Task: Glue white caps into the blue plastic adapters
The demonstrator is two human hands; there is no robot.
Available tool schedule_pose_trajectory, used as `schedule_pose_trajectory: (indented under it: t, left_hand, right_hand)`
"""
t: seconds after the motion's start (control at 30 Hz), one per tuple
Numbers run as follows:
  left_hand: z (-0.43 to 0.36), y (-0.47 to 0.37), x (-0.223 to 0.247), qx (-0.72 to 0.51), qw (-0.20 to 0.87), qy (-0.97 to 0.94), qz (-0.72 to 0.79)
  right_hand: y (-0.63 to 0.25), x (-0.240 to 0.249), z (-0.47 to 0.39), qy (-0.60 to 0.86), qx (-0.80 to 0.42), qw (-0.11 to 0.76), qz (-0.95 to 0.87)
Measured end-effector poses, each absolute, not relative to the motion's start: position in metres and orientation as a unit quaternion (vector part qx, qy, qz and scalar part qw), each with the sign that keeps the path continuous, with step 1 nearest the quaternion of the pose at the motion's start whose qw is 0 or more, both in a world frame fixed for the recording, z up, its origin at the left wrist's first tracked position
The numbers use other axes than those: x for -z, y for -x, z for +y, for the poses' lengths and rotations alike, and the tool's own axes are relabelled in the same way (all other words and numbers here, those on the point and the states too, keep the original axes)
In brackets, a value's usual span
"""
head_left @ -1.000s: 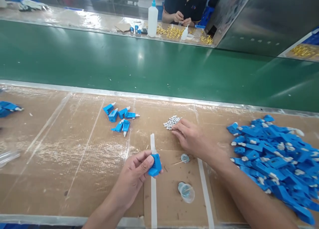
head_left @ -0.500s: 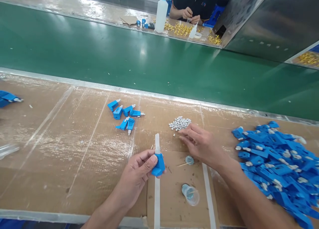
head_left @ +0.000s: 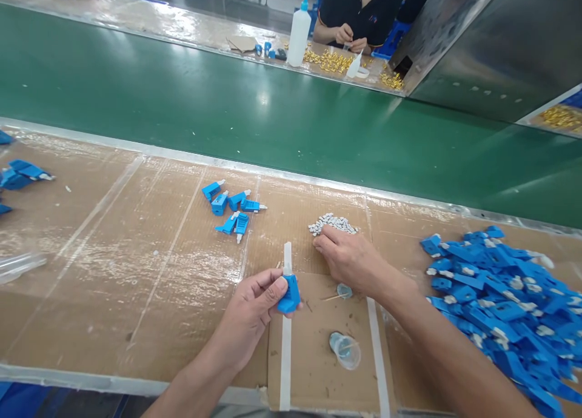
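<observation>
My left hand (head_left: 259, 303) grips a blue plastic part (head_left: 288, 295) between thumb and fingers. A pale flat strip (head_left: 287, 257) stands up from the part's top. My right hand (head_left: 350, 254) is closed in a pinch at the near edge of a pile of small whitish-grey pieces (head_left: 331, 220), and covers some of them. Whatever its fingertips hold, if anything, is hidden. Just below that hand lies a small clear dish (head_left: 344, 291) with a thin stick. Nearer to me a clear plastic cup (head_left: 349, 354) lies tilted, with bluish stuff and a stick.
Several blue parts with white tips (head_left: 230, 209) lie left of the pile. A big heap of blue parts (head_left: 504, 303) covers the right side. Beyond the green belt (head_left: 191, 91), a co-worker's hands (head_left: 352, 39) work near gold pieces (head_left: 334, 60) and a white bottle (head_left: 298, 37).
My right hand has moved slightly left onto the near edge of the whitish pile, its fingers now pointing downward. My left hand keeps its grip on the blue part. The view has shifted slightly.
</observation>
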State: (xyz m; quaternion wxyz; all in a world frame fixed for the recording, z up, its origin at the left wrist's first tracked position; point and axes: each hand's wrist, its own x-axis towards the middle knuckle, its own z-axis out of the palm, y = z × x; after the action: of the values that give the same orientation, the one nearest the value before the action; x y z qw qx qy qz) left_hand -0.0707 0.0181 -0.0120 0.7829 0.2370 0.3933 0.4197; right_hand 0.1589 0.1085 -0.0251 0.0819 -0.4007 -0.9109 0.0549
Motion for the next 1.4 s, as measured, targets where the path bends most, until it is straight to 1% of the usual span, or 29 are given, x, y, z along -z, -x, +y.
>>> schedule_pose_trajectory:
  t: [0.07,0.1,0.17,0.23,0.3,0.37,0.47,0.63,0.77,0.87,0.97,1.2,1.4]
  left_hand:
    - [0.018,0.071,0.012,-0.424,0.785,-0.233,0.388]
    - [0.018,0.072,0.012,-0.425,0.789,-0.227,0.38]
    - [0.017,0.073,0.012,-0.425,0.806,-0.208,0.355]
    - [0.015,0.074,0.01,-0.424,0.823,-0.186,0.328]
    - [0.013,0.073,0.008,-0.422,0.835,-0.168,0.31]
    - [0.01,0.07,0.005,-0.417,0.845,-0.152,0.3]
    - [0.006,0.065,0.001,-0.405,0.86,-0.135,0.279]
    - [-0.004,0.06,-0.004,-0.398,0.871,-0.135,0.255]
    - [-0.01,0.06,-0.007,-0.395,0.865,-0.148,0.273]
    - [-0.014,0.061,-0.009,-0.392,0.859,-0.151,0.291]
    - [-0.017,0.061,-0.01,-0.392,0.855,-0.158,0.302]
    - [-0.017,0.057,-0.016,-0.4,0.831,-0.215,0.322]
    - [-0.019,0.052,-0.016,-0.446,0.772,-0.302,0.338]
  right_hand:
    - [-0.156,0.017,0.107,0.396,-0.069,0.091,-0.911]
    - [-0.156,0.011,0.105,0.401,-0.096,0.109,-0.905]
    - [-0.157,-0.004,0.095,0.426,-0.212,0.174,-0.862]
    - [-0.16,-0.018,0.08,0.444,-0.382,0.251,-0.771]
    - [-0.164,-0.027,0.062,0.432,-0.519,0.302,-0.673]
    - [-0.167,-0.029,0.046,0.401,-0.599,0.341,-0.603]
    - [-0.169,-0.025,0.029,0.361,-0.66,0.396,-0.527]
    - [-0.159,-0.024,0.018,0.342,-0.711,0.448,-0.42]
    - [-0.154,-0.025,0.016,0.332,-0.736,0.478,-0.346]
    - [-0.155,-0.022,0.015,0.334,-0.752,0.49,-0.288]
    - [-0.155,-0.021,0.013,0.361,-0.756,0.483,-0.255]
    - [-0.152,-0.028,0.007,0.39,-0.753,0.449,-0.281]
    - [-0.138,-0.036,-0.012,0.45,-0.664,0.427,-0.417]
